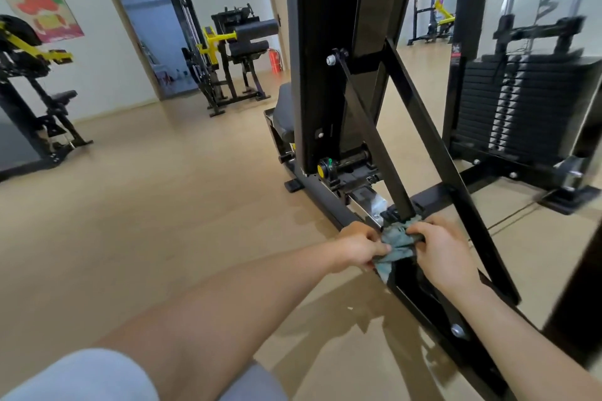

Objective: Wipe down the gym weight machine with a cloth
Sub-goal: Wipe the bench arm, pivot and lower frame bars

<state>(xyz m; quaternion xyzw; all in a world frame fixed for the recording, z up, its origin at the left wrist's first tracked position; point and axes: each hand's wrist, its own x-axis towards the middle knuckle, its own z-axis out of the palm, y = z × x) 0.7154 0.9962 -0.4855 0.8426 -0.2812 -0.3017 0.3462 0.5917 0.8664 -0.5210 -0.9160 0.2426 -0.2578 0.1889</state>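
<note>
Bright, even indoor light, soft glare on the floor [156, 205], wide-angle bending at the edges, slight motion blur.

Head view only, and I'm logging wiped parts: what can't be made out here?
- Bar foot: wrapped by the cloth, both hands around it.
- Right hand palm: turned away.
- Weight stack: blurred; right side cut off by the frame.
- Upright column: top cropped.

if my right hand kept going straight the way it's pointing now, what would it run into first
Most likely the foot of the thin slanted black bar, just past the teal cloth that the right hand already grips. Depth is hard to judge from this one view.
</note>
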